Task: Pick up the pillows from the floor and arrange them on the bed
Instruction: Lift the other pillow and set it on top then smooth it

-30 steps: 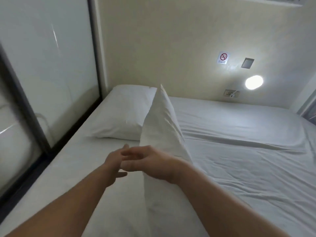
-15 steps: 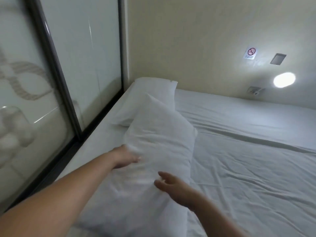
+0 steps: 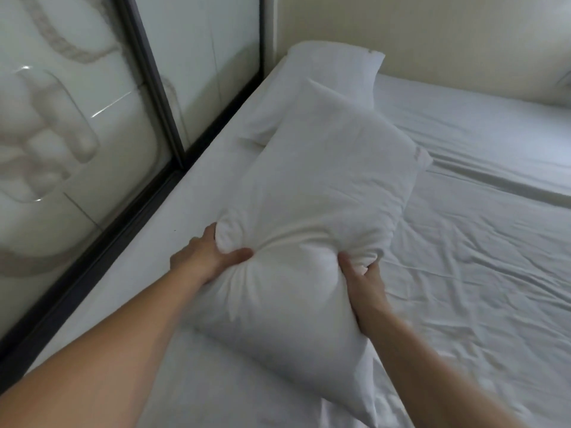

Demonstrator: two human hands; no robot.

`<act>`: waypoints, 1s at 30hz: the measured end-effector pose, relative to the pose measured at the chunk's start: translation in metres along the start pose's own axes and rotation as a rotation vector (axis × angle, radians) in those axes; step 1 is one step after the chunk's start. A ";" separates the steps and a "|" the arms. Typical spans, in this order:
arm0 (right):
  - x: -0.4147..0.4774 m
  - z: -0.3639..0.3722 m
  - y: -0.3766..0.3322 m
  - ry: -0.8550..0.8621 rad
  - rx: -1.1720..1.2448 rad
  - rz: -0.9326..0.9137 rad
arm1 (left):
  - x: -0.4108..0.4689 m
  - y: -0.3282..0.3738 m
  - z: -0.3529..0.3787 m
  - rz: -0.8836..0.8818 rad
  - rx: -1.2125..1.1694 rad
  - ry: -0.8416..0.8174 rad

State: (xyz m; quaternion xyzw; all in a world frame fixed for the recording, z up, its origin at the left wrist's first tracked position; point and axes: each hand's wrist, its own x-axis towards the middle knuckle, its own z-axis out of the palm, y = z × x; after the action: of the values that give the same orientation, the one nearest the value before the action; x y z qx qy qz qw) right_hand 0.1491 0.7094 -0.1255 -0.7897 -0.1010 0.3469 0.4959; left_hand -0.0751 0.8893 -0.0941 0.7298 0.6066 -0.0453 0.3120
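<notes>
A white pillow [image 3: 321, 193] lies lengthwise on the bed [image 3: 479, 273], its far end overlapping a second white pillow [image 3: 327, 72] that rests flat at the head of the bed in the left corner. My left hand [image 3: 207, 254] grips the near pillow's left side, fingers dug into the fabric. My right hand [image 3: 364, 279] pinches its right side, bunching the cover between the two hands.
A frosted glass partition with a dark frame [image 3: 154, 97] runs along the bed's left edge. A cream wall [image 3: 432, 32] stands behind the head of the bed. The white sheet is wrinkled to the right of the pillows.
The pillow stood on edge a second ago, then fell flat. Both hands have now closed on its sides and bunched the fabric. The view has tilted down and left.
</notes>
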 end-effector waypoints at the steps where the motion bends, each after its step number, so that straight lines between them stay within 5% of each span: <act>1: -0.006 0.003 -0.003 0.029 -0.040 -0.029 | -0.004 -0.004 -0.002 -0.002 0.003 0.008; 10: -0.079 0.042 0.004 -0.123 -0.264 -0.216 | -0.083 -0.108 -0.024 -0.233 -0.090 0.020; 16: -0.066 0.030 0.009 -0.171 -0.255 -0.166 | -0.093 -0.103 -0.020 -0.243 -0.136 0.112; 19: -0.078 0.030 0.009 -0.195 -0.197 -0.110 | -0.074 -0.080 -0.044 -0.184 0.047 0.237; 22: -0.080 0.031 -0.001 -0.137 -0.459 -0.093 | -0.058 -0.067 -0.056 -0.224 0.286 0.260; 25: -0.068 0.036 -0.025 0.041 -0.756 -0.465 | -0.049 -0.056 -0.037 -0.115 0.326 0.357; 28: -0.060 0.065 -0.040 -0.171 -0.856 -0.935 | -0.046 -0.020 0.002 0.052 0.251 0.392; 30: -0.038 0.071 -0.037 -0.311 -1.005 -0.940 | -0.053 -0.015 0.033 0.014 0.237 0.281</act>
State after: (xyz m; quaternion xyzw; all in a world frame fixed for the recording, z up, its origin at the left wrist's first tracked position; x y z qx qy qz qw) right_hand 0.0815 0.7586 -0.0960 -0.7370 -0.6491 0.1160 0.1481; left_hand -0.0922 0.8275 -0.1028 0.7648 0.6296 -0.0116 0.1363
